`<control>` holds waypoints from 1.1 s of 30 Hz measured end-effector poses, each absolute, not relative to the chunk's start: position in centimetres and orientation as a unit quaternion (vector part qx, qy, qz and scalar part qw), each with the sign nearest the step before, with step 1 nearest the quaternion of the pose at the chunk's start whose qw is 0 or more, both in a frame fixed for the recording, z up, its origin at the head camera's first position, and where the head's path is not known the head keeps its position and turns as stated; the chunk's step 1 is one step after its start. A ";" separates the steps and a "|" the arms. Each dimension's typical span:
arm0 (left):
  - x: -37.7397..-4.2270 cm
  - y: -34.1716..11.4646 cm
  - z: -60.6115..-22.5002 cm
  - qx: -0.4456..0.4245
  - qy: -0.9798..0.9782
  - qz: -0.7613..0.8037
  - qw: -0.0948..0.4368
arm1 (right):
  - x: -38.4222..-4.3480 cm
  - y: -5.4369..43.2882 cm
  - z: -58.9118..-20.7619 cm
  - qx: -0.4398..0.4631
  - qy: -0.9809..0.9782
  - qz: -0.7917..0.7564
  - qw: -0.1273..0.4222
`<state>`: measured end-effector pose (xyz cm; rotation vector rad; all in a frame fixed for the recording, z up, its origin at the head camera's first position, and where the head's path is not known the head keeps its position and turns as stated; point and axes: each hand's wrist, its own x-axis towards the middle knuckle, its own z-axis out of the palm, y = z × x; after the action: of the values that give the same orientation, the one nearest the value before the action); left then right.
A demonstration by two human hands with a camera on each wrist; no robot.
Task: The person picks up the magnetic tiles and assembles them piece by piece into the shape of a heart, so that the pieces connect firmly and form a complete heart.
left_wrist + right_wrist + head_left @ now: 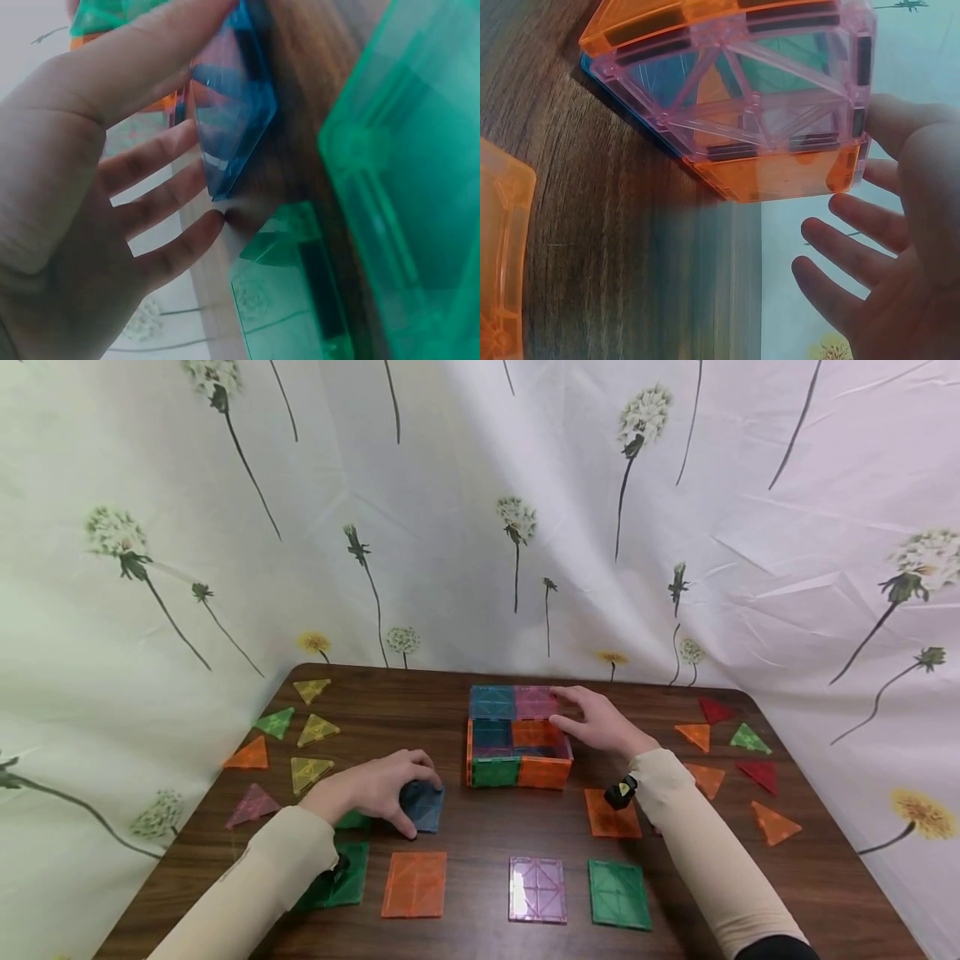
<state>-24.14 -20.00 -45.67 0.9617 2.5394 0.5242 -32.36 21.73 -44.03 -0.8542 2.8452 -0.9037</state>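
My left hand (386,785) holds a blue square magnetic tile (426,810) by its edges, thumb on the near side and fingers beyond it. In the left wrist view the blue tile (236,112) stands tilted close over the table. At the back centre is a box built of clear coloured tiles (495,772), its front green and orange. A blue tile (492,702) and a pink tile (535,702) cover the rear of its top; the front part is uncovered. My right hand (600,718) rests its thumb and index fingertips at the pink tile's right edge, other fingers loosely spread.
Loose square tiles lie in front: an orange one (415,885), a purple one (537,890), a green one (619,893) and another orange one (603,814). Green tiles (351,877) lie beneath the left forearm. Triangles, such as a yellow one (318,730) and a red one (759,775), line both sides.
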 end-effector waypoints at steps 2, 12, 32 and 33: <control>-23.9 -19.9 -45.6 0.340 0.906 0.175 0.180 | -32.3 21.7 -44.0 -0.272 0.917 -0.293 0.021; -24.1 -20.7 -45.7 0.337 0.908 0.214 0.126 | -32.4 21.8 -44.1 -0.268 0.913 -0.305 0.036; -27.2 -12.6 -40.4 0.430 0.868 0.249 0.000 | -32.3 21.9 -44.2 -0.277 0.908 -0.312 0.038; -27.4 -12.1 -40.4 0.433 0.870 0.236 0.000 | -32.3 21.9 -44.2 -0.277 0.909 -0.309 0.038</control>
<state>-27.39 -12.15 -40.42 1.3584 2.7327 0.7427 -32.33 21.86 -44.20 -0.8489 2.7888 -0.9495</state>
